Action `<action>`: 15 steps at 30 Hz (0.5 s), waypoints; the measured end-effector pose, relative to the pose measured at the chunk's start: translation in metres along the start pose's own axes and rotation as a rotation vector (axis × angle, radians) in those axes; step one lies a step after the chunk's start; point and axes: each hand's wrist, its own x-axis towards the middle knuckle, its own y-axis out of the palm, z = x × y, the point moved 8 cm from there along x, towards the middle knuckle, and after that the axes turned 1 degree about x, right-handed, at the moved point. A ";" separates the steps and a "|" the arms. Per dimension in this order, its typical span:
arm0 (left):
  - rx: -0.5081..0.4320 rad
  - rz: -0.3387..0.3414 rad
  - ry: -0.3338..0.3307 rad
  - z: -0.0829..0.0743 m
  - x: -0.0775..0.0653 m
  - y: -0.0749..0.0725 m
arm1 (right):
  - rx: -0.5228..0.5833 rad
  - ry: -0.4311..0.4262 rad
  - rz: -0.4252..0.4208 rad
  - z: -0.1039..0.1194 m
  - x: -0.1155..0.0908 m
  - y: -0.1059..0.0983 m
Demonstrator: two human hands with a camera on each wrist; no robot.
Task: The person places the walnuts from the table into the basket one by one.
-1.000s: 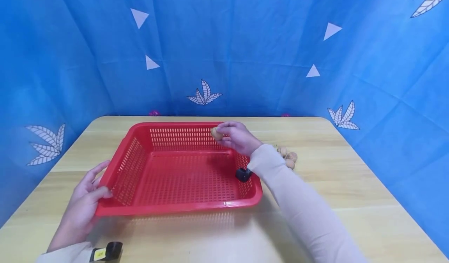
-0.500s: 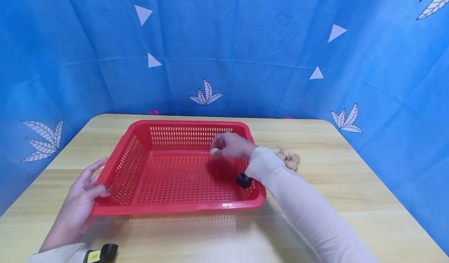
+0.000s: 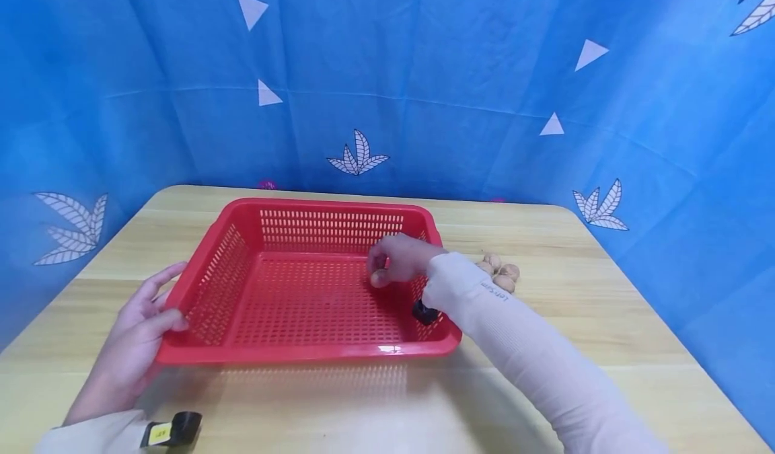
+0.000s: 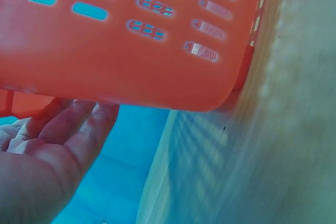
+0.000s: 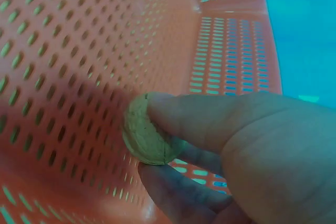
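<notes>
A red plastic basket (image 3: 290,354) with slotted walls stands on the table in the head view. My left hand (image 3: 140,333) grips its left rim, thumb over the edge and fingers outside. The left wrist view shows those fingers (image 4: 89,124) against the rim. Inside the basket, toward its right end, is my right hand (image 3: 399,260). Thumb and fingers pinch a walnut (image 5: 147,132) close over the slotted floor, as the right wrist view shows; in the head view the hand hides that walnut.
Several walnuts (image 3: 504,282) lie in a small pile on the wooden table (image 3: 581,292), just right of the basket. A blue patterned curtain (image 3: 436,70) hangs behind the table and along both sides. Black wrist cameras sit on both wrists.
My right hand has lowered the walnut from near the far rim down into the basket. The left hand keeps its hold on the rim; the head view has shifted slightly.
</notes>
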 end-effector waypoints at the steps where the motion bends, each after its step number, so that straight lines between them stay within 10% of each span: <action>1: 0.009 -0.003 0.000 -0.001 0.000 0.001 | -0.011 0.005 0.006 0.000 0.000 0.000; 15: 0.044 -0.020 -0.002 0.000 -0.001 0.003 | 0.039 0.072 0.031 -0.004 -0.006 0.003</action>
